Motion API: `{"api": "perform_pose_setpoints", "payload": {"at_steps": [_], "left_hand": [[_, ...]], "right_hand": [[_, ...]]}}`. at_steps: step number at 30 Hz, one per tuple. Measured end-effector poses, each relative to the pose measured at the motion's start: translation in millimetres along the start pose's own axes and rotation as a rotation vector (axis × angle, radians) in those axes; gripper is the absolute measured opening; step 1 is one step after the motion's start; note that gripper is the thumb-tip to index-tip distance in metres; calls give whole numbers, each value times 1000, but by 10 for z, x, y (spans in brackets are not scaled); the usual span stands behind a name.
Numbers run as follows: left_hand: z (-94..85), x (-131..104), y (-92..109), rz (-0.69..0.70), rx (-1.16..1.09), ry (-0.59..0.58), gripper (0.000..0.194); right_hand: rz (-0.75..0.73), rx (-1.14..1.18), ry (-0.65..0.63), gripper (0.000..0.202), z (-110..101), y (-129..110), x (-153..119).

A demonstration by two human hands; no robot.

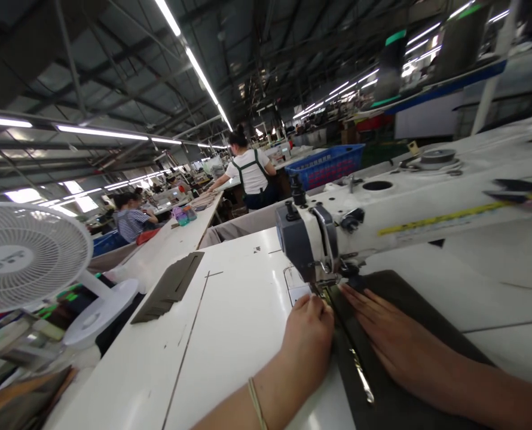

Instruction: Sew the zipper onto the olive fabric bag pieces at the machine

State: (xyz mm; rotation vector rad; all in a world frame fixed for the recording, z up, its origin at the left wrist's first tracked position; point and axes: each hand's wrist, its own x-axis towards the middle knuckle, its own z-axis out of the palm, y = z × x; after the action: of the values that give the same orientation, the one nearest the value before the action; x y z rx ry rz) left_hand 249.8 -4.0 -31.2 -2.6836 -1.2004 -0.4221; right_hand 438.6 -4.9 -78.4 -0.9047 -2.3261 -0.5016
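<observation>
A dark olive fabric panel (398, 286) lies under the head of a sewing machine (308, 239). Along it runs a shiny gold zipper strip (360, 373), which reaches up to the needle area. My left hand (309, 328) is closed in a pinch at the panel's left edge, just in front of the presser foot; its fingertips hide what they grip. Flat on the fabric to the right of the zipper rests my right hand (391, 334), its fingers stretched out towards the needle area.
On the white table (234, 298), a stack of dark fabric pieces (170, 286) lies to the left. A white fan (28, 257) stands at far left. Scissors (517, 194) and yellow measuring tape (440, 219) are on the machine. Beyond are a blue crate (324, 164) and people (252, 173).
</observation>
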Motion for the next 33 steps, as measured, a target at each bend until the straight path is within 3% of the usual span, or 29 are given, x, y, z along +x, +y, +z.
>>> {"api": "perform_pose_setpoints", "payload": {"at_steps": [4, 6, 8, 11, 17, 22, 29, 33], "left_hand": [[58, 15, -40, -54, -25, 22, 12], [88, 10, -59, -62, -41, 25, 12], [95, 1, -79, -67, -61, 22, 12], [41, -31, -106, -75, -105, 20, 18], [-93, -242, -57, -44, -340, 110, 27], [-35, -410, 85, 9, -255, 110, 27], [-11, -375, 145, 23, -152, 83, 24], [-22, -319, 127, 34, -107, 57, 21]], "right_hand": [[-18, 68, 27, 43, -303, -63, 18], [-94, 93, 83, 27, -439, -172, -56], [-207, 63, 146, 26, -506, -304, -147], [-278, -31, 209, 35, -496, -492, -215], [-143, 56, 268, 38, -396, -643, -174], [-242, 43, 180, 39, -380, -556, -283], [-253, 46, 145, 37, -358, -521, -329], [-147, 171, 218, 41, -298, -539, -302]]}}
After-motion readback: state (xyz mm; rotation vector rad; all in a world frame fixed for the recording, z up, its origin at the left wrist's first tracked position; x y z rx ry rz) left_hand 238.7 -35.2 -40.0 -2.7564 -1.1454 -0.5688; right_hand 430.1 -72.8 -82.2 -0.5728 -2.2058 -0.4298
